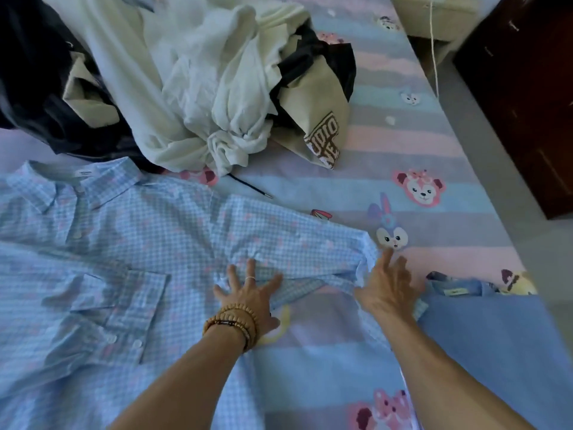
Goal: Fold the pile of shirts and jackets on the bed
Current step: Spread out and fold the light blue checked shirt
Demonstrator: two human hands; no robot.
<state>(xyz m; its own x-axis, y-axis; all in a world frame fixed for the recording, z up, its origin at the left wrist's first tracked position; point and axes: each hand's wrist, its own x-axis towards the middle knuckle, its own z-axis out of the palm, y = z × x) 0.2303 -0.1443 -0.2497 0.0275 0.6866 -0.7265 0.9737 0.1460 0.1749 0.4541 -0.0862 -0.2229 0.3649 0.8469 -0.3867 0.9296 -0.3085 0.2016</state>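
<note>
beyond checked shirt (130,243), tangled clothes pile (192,79)

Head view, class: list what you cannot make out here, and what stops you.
- Checked shirt: its lower part is cut off by the left and bottom edges.
- Collar label: the print is too small to read.
- Dark jacket: mostly buried under the white shirt.
- Right hand: its thumb is hidden, so its hold on the cuff is unclear.

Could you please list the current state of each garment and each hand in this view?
Light blue gingham button-up shirt: spread flat, buttoned, sleeve stretched out.
Heap of white, beige and black clothes: crumpled, unfolded.
Plain blue shirt: lying flat beside the right arm.
Left hand: open, pressing the sleeve.
Right hand: open, fingers at the cuff.
</note>
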